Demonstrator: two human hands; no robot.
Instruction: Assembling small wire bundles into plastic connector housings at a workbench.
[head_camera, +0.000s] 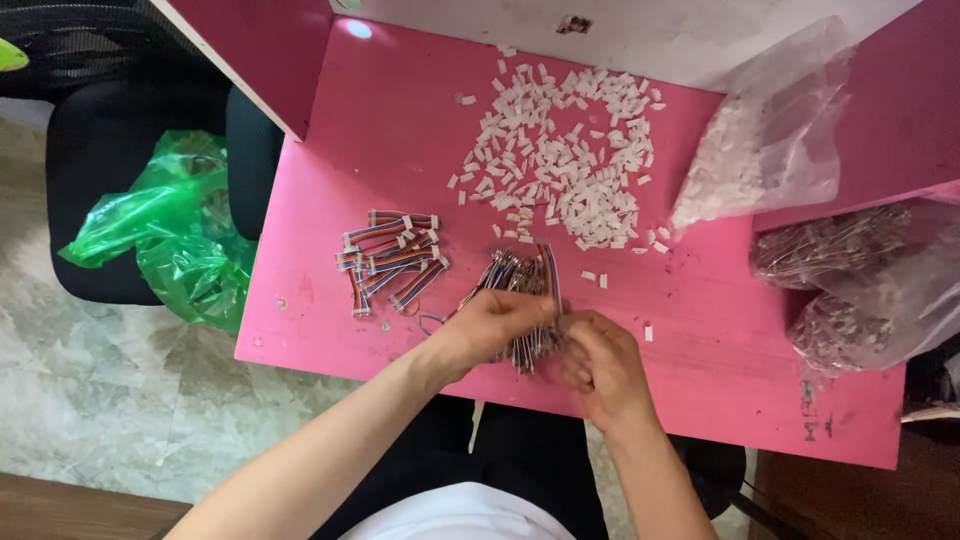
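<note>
Left hand (490, 325) and right hand (598, 365) were closed on a bundle of multicoloured wire leads (520, 285) over the pink surface (700, 370). Finished leads (390, 260) lay beyond the left hand; many white connectors (560, 150) remained loose ahead.

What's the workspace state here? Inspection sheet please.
Surface: pink table, scuffed near the right front corner.
Job's things: bundle of multicoloured ribbon wires; pile of white plastic connector housings.
Clutter: finished wire pieces at left; clear bags at right.
Grips: left hand holds the bundle; right hand pinches at its lower end.
Cables: nothing seen besides the wires.
Surroundings: black chair, green plastic bag, marble-pattern floor.
</note>
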